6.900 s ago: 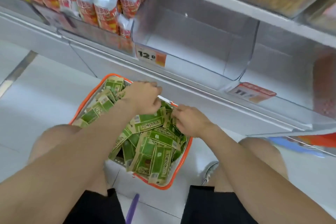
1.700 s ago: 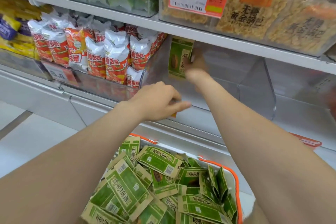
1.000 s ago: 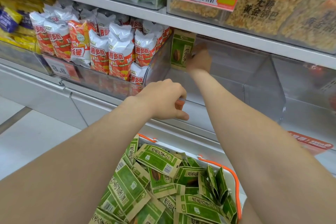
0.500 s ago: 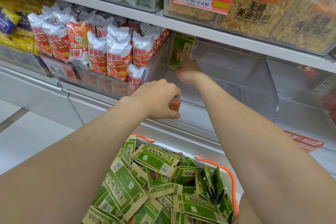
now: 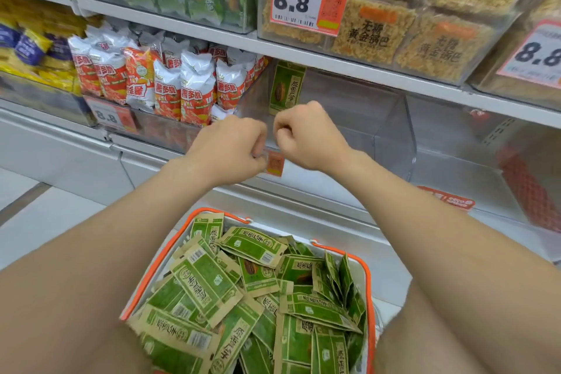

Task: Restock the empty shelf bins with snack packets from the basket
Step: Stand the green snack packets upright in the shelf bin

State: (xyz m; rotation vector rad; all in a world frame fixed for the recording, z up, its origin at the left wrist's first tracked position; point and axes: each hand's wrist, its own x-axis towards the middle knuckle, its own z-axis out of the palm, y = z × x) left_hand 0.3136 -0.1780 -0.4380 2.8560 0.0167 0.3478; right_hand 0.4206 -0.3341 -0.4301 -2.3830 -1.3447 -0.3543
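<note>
Standing against the wall of the clear plastic bin (image 5: 392,133) is one flat green packet (image 5: 287,89); my right hand (image 5: 307,137) is fisted empty, my left hand (image 5: 231,149) curled, hold unclear.

Head view, forward-down, close above basket (image 5: 368,288)

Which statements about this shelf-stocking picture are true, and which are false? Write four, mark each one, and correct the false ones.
1. One green packet stands upright in the clear bin. True.
2. The right hand holds a packet. False: its curled fingers hold nothing.
3. The basket is empty. False: a heap of packets fills it.
4. Red-and-white bags fill the neighbouring bin on the left. True.
</note>
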